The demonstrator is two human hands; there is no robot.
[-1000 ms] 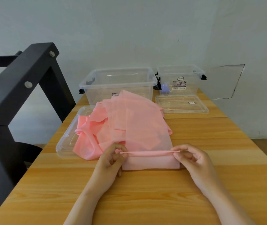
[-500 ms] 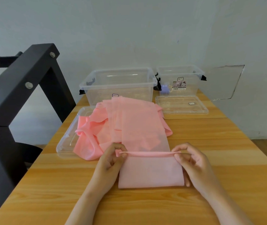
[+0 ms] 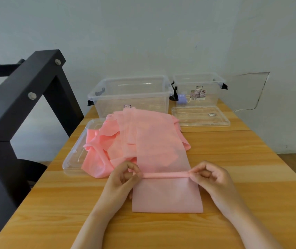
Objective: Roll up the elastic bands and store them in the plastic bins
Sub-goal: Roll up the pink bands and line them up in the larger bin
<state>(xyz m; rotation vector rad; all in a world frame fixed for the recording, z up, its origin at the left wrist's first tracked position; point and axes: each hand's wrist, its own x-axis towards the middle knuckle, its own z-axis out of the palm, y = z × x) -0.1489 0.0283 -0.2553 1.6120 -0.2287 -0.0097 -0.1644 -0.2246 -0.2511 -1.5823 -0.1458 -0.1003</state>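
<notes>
A long pink elastic band (image 3: 165,194) lies flat on the wooden table (image 3: 53,212), its far part running back over a heap of pink bands (image 3: 107,141). A thin ridge crosses the band at mid-length. My left hand (image 3: 123,178) pinches the ridge's left end and my right hand (image 3: 211,178) pinches its right end. Two clear plastic bins stand at the back: a large one (image 3: 131,97) and a smaller one (image 3: 199,88) holding a lilac object (image 3: 182,99).
A clear lid (image 3: 73,157) lies under the heap on the left; another lid (image 3: 201,116) lies before the small bin. A black metal frame (image 3: 17,108) stands off the table's left edge. A grey wall rises behind the bins.
The flat near end of the band has grown longer toward me, while both hands kept pinching the ridge in about the same spot.
</notes>
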